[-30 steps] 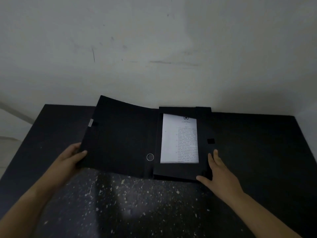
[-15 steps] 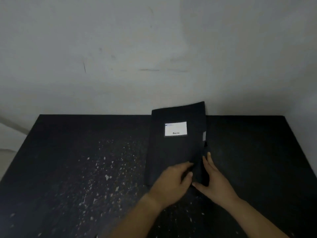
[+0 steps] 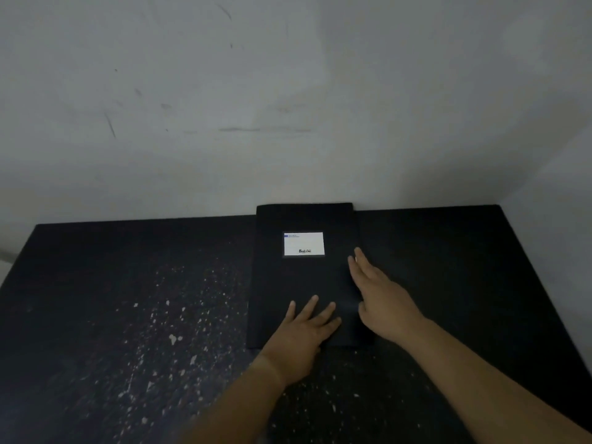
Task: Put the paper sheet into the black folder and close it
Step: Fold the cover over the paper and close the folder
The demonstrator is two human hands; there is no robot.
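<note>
We see the black folder [image 3: 304,277] shut flat on the dark bench [image 3: 128,299], left hand [image 3: 301,334] palm-down on its near end, fingers spread, right hand [image 3: 381,299] flat along its right edge, fingers together.

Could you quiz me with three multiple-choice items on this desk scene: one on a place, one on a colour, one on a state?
1. Where does the folder lie?
A. at the table's far edge by the wall
B. at its left end
C. on the floor

2. What colour is the label on the cover?
A. red
B. white
C. green

3. What state is the folder in?
A. wide open
B. standing upright
C. closed, lying flat

Answers:
1 A, its top edge reaches the wall.
2 B, a white rectangle with small print.
3 C, the cover is down, with the left hand flat on it and the right hand at its right edge; no sheet shows.
</note>
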